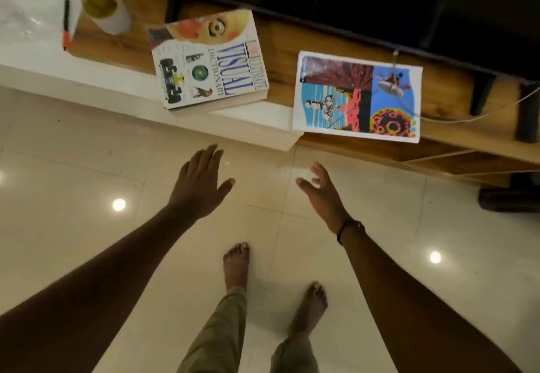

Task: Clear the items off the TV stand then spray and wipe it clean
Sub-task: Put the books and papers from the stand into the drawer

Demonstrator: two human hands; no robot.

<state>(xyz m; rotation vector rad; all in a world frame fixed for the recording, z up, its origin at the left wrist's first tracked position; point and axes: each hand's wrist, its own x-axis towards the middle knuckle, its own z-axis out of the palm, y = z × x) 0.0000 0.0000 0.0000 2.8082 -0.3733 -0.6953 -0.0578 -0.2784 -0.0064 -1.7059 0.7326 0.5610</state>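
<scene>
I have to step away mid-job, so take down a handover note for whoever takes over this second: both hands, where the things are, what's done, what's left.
Left hand: open, empty, over the floor short of the stand.
Right hand: open, empty, likewise.
On the TV stand: Visual Dictionary overhanging the front edge; colourful picture book to its right, also overhanging; white container with a yellow-green top farther left.
Done: nothing visibly cleared.
Left: move those items off, then spray and wipe. No spray bottle or cloth is in view.
</scene>
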